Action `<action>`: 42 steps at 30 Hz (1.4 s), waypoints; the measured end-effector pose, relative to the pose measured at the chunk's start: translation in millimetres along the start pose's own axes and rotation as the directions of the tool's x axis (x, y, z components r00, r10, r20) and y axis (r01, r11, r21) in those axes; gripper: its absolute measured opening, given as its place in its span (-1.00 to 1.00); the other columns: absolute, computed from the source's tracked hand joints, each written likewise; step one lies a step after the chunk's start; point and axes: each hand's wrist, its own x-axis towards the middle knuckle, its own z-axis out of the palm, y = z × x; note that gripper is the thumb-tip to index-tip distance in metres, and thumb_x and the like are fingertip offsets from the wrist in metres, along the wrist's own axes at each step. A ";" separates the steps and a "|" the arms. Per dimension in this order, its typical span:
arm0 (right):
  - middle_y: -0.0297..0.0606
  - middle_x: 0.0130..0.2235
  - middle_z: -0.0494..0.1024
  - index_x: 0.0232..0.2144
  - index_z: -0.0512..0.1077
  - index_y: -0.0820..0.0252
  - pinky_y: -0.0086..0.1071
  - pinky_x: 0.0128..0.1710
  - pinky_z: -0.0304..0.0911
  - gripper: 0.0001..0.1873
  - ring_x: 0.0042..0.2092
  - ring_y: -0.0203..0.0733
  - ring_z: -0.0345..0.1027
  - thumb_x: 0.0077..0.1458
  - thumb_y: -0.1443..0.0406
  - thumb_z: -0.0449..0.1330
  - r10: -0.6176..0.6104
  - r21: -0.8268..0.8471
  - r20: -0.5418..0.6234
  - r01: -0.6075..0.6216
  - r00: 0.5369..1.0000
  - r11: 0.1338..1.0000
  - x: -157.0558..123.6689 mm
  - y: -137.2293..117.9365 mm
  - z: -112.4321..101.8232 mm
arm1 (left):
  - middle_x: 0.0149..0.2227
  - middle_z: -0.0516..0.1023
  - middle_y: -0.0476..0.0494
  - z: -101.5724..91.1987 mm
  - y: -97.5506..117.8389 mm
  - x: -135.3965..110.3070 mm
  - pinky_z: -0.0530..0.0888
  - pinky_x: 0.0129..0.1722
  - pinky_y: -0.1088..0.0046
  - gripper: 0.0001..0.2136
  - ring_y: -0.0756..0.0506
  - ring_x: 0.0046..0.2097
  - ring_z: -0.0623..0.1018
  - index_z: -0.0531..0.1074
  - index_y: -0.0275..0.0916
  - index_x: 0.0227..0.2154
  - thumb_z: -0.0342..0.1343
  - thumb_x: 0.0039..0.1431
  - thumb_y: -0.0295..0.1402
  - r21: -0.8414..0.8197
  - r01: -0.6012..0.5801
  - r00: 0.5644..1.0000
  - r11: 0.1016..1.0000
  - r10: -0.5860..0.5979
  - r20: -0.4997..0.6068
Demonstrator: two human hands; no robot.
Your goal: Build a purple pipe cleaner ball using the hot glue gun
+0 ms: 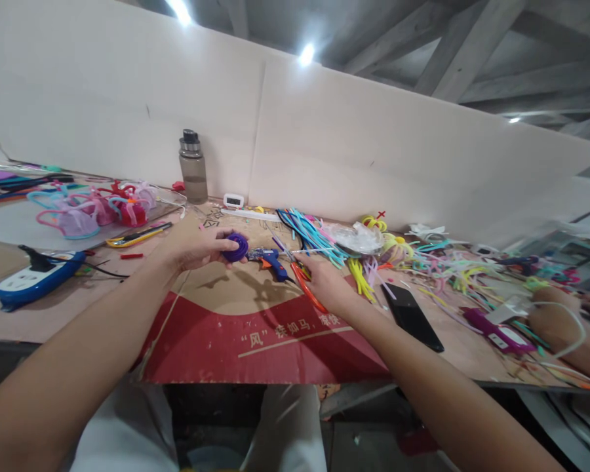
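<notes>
My left hand (204, 249) is closed around a coiled purple disc (236, 247), which looks like wound pipe cleaner, held above the cardboard. In my right hand (327, 283) is a pair of scissors (302, 282) with orange handles; the blades point up and left, toward the back of the table. Between the two hands a blue glue gun (274, 265) lies on the red and brown cardboard (270, 347). Just beyond my right hand is a bundle of blue pipe cleaners (314, 229), with yellow ones (360, 278) to its right.
Left: small pink and red basket-like pieces (78, 221), a yellow cutter knife (136, 236), a blue-white power strip (39, 278). A water bottle (193, 170) stands by the wall. Right: a black phone (412, 316), a purple device (499, 333), loose pipe cleaners, another person's arm (563, 321).
</notes>
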 end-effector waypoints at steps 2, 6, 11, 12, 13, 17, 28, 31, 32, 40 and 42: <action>-0.09 -0.03 0.56 0.12 0.34 0.21 -0.34 -0.10 0.30 -0.54 -0.07 -0.07 0.47 0.16 0.32 0.08 -0.003 0.031 0.012 0.003 1.000 1.000 -8.5 -1.7 -3.9 | -0.21 0.57 -0.39 -2.6 2.6 -1.6 0.49 -0.50 0.47 -0.69 -0.19 -0.28 0.59 0.48 -0.37 -0.14 0.24 0.00 -0.42 0.005 -0.030 0.999 1.000 0.030 0.016; -0.17 -0.09 0.59 0.12 0.34 0.07 -0.36 -0.18 0.31 -0.53 -0.15 -0.10 0.49 0.14 0.28 0.12 -0.028 -0.002 0.106 0.028 0.994 1.000 -27.8 -8.7 -4.5 | -0.17 0.56 -0.37 -8.1 10.4 -5.3 0.50 -0.47 0.47 -0.65 -0.20 -0.22 0.59 0.46 -0.33 -0.10 0.26 -0.01 -0.40 0.004 -0.113 0.993 0.994 0.113 0.042; -0.12 -0.07 0.54 0.03 0.41 0.12 -0.32 -0.07 0.29 -0.57 -0.04 -0.09 0.42 0.07 0.28 0.23 -0.182 0.046 0.223 0.176 0.958 0.983 -35.7 -19.3 4.7 | -0.06 0.53 -0.38 -9.6 16.3 -8.3 0.50 -0.44 0.47 -0.63 -0.20 -0.19 0.58 0.47 -0.30 -0.09 0.27 -0.01 -0.37 0.016 -0.166 0.981 0.986 0.163 0.102; -0.11 -0.06 0.52 0.00 0.43 0.15 -0.31 -0.05 0.28 -0.60 -0.04 -0.09 0.41 0.06 0.30 0.24 -0.230 0.069 0.238 0.220 0.943 0.973 -34.9 -22.5 5.2 | -0.06 0.53 -0.38 -8.5 15.8 -8.3 0.50 -0.44 0.46 -0.61 -0.19 -0.19 0.57 0.46 -0.30 -0.07 0.27 -0.01 -0.37 0.025 -0.162 0.980 0.986 0.158 0.119; -0.10 -0.06 0.51 -0.05 0.45 0.17 -0.30 -0.03 0.28 -0.65 -0.04 -0.10 0.39 0.07 0.32 0.23 -0.273 0.088 0.233 0.259 0.933 0.962 -33.3 -26.5 4.8 | -0.06 0.53 -0.37 -7.0 14.8 -8.1 0.50 -0.42 0.46 -0.60 -0.19 -0.19 0.57 0.46 -0.29 -0.06 0.27 -0.01 -0.36 0.038 -0.154 0.980 0.987 0.148 0.137; -0.12 -0.13 0.52 -0.17 0.49 0.21 -0.29 -0.03 0.28 -0.77 -0.08 -0.17 0.38 0.24 0.35 0.05 -0.289 0.186 -0.096 0.303 0.952 0.935 -16.6 -48.4 -2.0 | -0.06 0.52 -0.33 0.1 10.4 -7.0 0.51 -0.36 0.43 -0.59 -0.20 -0.13 0.54 0.45 -0.25 -0.03 0.26 0.00 -0.36 0.116 -0.134 0.975 0.984 0.110 0.190; -0.23 -0.25 0.52 -0.31 0.49 0.17 -0.34 -0.13 0.32 -0.90 -0.16 -0.24 0.38 0.14 0.39 0.16 -0.228 0.340 -0.469 0.413 0.853 0.845 42.4 -68.8 17.7 | -0.31 0.57 -0.17 25.4 11.9 -13.5 0.45 -0.40 0.44 -0.65 -0.12 -0.30 0.57 0.36 -0.28 -0.12 0.25 -0.01 -0.39 0.260 -0.140 0.980 0.956 0.096 0.175; -0.25 -0.27 0.52 -0.32 0.50 0.16 -0.35 -0.16 0.31 -0.89 -0.19 -0.24 0.39 0.13 0.40 0.17 -0.212 0.342 -0.477 0.402 0.853 0.849 42.1 -63.4 23.2 | -0.34 0.55 -0.14 24.3 7.8 -10.4 0.46 -0.41 0.45 -0.72 -0.08 -0.34 0.55 0.36 -0.28 -0.21 0.25 0.01 -0.36 0.279 -0.145 0.979 0.949 0.097 0.176; -0.25 -0.28 0.53 -0.33 0.50 0.16 -0.35 -0.16 0.31 -0.88 -0.19 -0.24 0.39 0.13 0.41 0.16 -0.207 0.340 -0.481 0.399 0.852 0.851 41.9 -61.8 24.2 | -0.32 0.54 -0.15 22.9 6.5 -8.9 0.47 -0.41 0.45 -0.72 -0.08 -0.31 0.55 0.37 -0.28 -0.22 0.25 0.01 -0.35 0.291 -0.151 0.980 0.945 0.104 0.172; -0.28 -0.33 0.54 -0.38 0.49 0.15 -0.36 -0.18 0.29 -0.92 -0.23 -0.24 0.39 0.11 0.40 0.20 -0.167 0.313 -0.532 0.377 0.830 0.872 42.7 -54.1 28.9 | -0.05 0.53 -0.18 15.2 2.0 -0.9 0.50 -0.27 0.43 -0.54 -0.14 -0.10 0.52 0.42 -0.15 0.06 0.22 0.07 -0.27 0.408 -0.157 0.980 0.900 0.092 0.175; -0.29 -0.34 0.53 -0.39 0.48 0.15 -0.36 -0.18 0.28 -0.92 -0.23 -0.24 0.38 0.10 0.41 0.20 -0.164 0.304 -0.535 0.369 0.829 0.878 42.7 -52.9 29.7 | -0.03 0.54 -0.17 15.5 0.6 0.4 0.49 -0.25 0.43 -0.51 -0.14 -0.10 0.52 0.40 -0.13 0.10 0.22 0.07 -0.26 0.425 -0.171 0.979 0.889 0.105 0.175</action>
